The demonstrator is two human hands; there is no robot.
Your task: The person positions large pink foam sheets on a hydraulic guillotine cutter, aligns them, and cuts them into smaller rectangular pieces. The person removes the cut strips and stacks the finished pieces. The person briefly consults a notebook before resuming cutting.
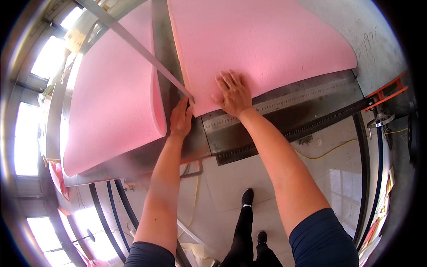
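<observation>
A large pink foam sheet (258, 40) lies on the metal table, its near edge curving away to the right. My right hand (234, 94) rests palm down on its near left corner, fingers spread. My left hand (181, 118) is stretched out beside that corner, its fingertips at the sheet's left edge, holding nothing. A long, narrow grey strip (147, 54) runs from the upper left down to a point just above my left fingertips. Left of my left hand, a second pink foam sheet (113, 98) lies bent over in a fold. A dark gap separates the two pieces.
A ruled scale (284, 103) is set along the table's right part, with a dark toothed rail (311, 122) at the near edge. An orange bracket with a handwheel (381, 119) sits at the right. Below are table legs, a yellow cable (327, 155) and tiled floor.
</observation>
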